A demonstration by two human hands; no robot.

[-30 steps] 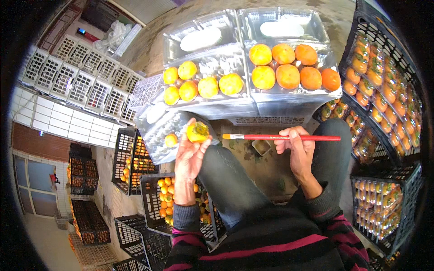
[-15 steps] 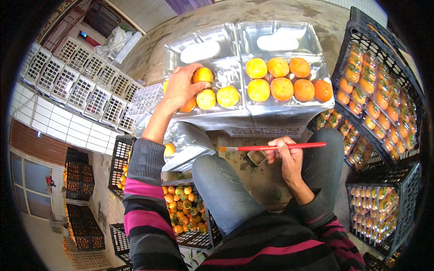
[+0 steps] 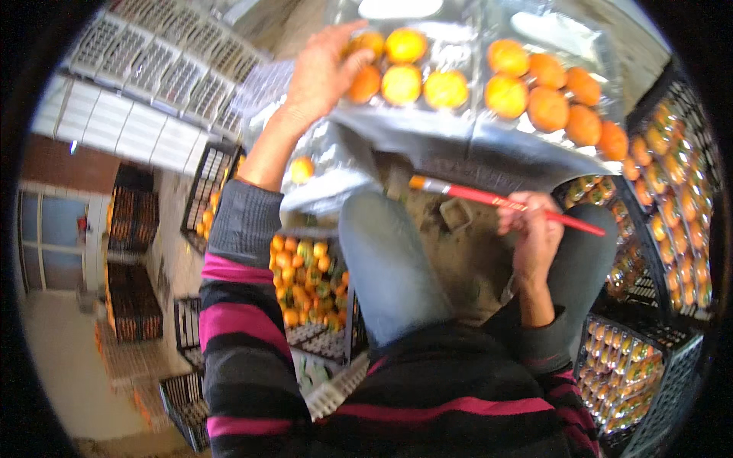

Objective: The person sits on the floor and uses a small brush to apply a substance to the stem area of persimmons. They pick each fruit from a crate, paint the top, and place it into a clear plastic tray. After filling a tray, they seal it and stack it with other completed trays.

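My left hand (image 3: pixel 324 75) reaches into the left clear plastic tray (image 3: pixel 466 34), thumb and fingers curled round an orange persimmon (image 3: pixel 369 42) at its back left. Close to it in that tray sit more persimmons, one (image 3: pixel 405 46) at the back and others (image 3: pixel 401 84) along the front. My right hand (image 3: pixel 532 229) is closed round the red handle of a paintbrush (image 3: pixel 477 195). The brush is held above my right thigh, its bristles pointing left, apart from the fruit. Persimmons (image 3: pixel 547 109) in two rows fill the right-hand tray (image 3: pixel 611 84).
A black crate of loose persimmons (image 3: pixel 305 286) stands left of my knees. Black crates (image 3: pixel 653 252) with packed persimmons are stacked on the right. White crates (image 3: pixel 137 53) line the back left. A small square container (image 3: pixel 456 215) lies on the floor between my legs.
The view has shifted, so the trays sit higher in it. My left hand has moved left off one back persimmon onto its neighbour. My right hand still grips the brush, now tilted.
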